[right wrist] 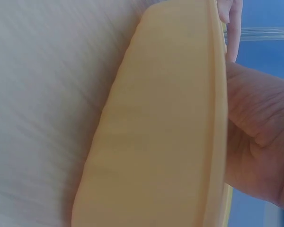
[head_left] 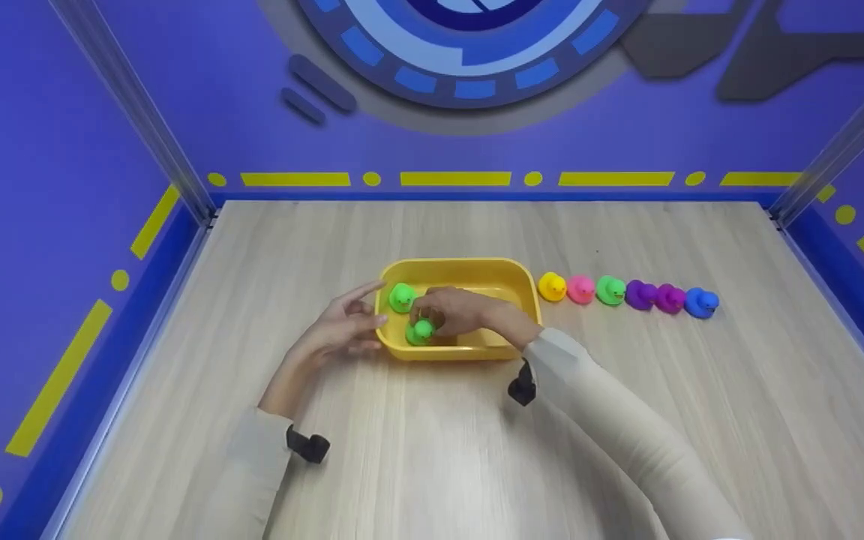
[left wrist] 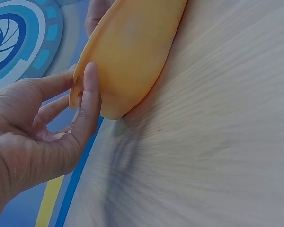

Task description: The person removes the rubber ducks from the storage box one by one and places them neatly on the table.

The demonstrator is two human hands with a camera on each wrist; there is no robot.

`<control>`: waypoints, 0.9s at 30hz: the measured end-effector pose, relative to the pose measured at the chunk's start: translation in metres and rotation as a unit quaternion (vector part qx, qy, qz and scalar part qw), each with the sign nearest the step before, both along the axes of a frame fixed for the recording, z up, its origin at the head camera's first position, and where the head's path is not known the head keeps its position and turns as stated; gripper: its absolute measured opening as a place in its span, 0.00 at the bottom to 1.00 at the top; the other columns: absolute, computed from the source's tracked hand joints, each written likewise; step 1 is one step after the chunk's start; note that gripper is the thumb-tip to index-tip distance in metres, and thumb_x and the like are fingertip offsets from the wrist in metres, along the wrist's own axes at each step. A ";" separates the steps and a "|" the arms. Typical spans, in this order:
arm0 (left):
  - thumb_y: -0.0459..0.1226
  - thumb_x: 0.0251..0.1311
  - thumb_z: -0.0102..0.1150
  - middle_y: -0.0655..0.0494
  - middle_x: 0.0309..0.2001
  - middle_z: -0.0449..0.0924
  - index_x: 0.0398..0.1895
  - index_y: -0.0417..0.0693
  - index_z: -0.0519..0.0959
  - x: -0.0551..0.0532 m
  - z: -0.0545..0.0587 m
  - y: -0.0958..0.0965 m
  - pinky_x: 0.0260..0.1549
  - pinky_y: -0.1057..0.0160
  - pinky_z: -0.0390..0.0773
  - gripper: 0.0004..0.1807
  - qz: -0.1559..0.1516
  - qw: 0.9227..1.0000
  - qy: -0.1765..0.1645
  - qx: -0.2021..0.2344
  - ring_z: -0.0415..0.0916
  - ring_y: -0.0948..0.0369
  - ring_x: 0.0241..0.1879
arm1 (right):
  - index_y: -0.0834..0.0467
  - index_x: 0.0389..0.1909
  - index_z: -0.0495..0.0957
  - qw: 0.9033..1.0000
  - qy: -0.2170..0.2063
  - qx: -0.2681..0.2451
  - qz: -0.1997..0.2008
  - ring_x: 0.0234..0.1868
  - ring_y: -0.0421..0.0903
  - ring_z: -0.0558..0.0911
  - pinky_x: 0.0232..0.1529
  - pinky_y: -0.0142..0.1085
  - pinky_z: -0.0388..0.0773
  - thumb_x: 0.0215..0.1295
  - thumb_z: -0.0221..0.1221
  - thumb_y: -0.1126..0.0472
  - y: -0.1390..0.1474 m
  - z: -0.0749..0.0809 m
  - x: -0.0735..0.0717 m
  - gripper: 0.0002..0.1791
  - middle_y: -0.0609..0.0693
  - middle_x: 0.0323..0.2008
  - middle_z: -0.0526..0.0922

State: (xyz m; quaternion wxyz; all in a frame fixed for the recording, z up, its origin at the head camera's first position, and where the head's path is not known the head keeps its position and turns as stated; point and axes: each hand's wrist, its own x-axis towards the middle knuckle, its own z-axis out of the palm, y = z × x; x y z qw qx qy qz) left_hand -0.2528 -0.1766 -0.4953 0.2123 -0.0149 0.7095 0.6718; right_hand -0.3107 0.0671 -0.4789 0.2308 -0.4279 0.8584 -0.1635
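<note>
A yellow plastic tub [head_left: 488, 354] stands on the wooden table with two green rubber ducks at its left end. One green duck [head_left: 401, 298] sits by the far left corner, apart from the fingers. The nearer green duck [head_left: 421, 331] is pinched by my right hand [head_left: 456, 309], which reaches down over the tub's near wall. My left hand [head_left: 340, 328] is at the tub's left end, its outstretched index finger and thumb touching the rim and outer wall [left wrist: 132, 52]. In the right wrist view the tub wall [right wrist: 165, 118] hides the ducks and right fingertips.
Right of the tub runs a row of rubber ducks: yellow [head_left: 552, 286], pink [head_left: 581, 289], green [head_left: 611, 290], two purple [head_left: 640, 295] and blue [head_left: 701, 303]. Blue panels [head_left: 252, 135] wall the table at the back and both sides.
</note>
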 end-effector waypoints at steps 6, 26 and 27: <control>0.29 0.66 0.63 0.53 0.45 0.68 0.79 0.60 0.63 0.000 0.002 0.000 0.37 0.60 0.89 0.40 0.002 1.000 -0.002 -0.004 0.81 0.60 0.32 | 0.53 0.57 0.78 1.000 -0.018 -0.004 -0.005 0.53 0.50 0.76 0.61 0.45 0.78 0.68 0.66 0.63 0.003 -0.001 0.002 0.18 0.55 0.55 0.79; 0.31 0.65 0.65 0.53 0.46 0.67 0.78 0.60 0.64 0.002 0.002 0.000 0.33 0.63 0.88 0.40 0.007 1.000 -0.006 -0.022 0.81 0.60 0.32 | 0.55 0.56 0.76 0.998 -0.050 -0.043 -0.008 0.54 0.52 0.80 0.62 0.46 0.80 0.71 0.60 0.67 0.043 0.007 0.005 0.15 0.54 0.53 0.82; 0.31 0.65 0.66 0.53 0.46 0.67 0.78 0.60 0.63 0.002 0.003 0.001 0.35 0.62 0.88 0.40 0.005 1.000 -0.003 -0.024 0.82 0.60 0.33 | 0.56 0.56 0.76 0.998 -0.049 -0.048 -0.010 0.54 0.53 0.80 0.62 0.47 0.80 0.71 0.61 0.67 0.045 0.008 0.006 0.15 0.54 0.53 0.82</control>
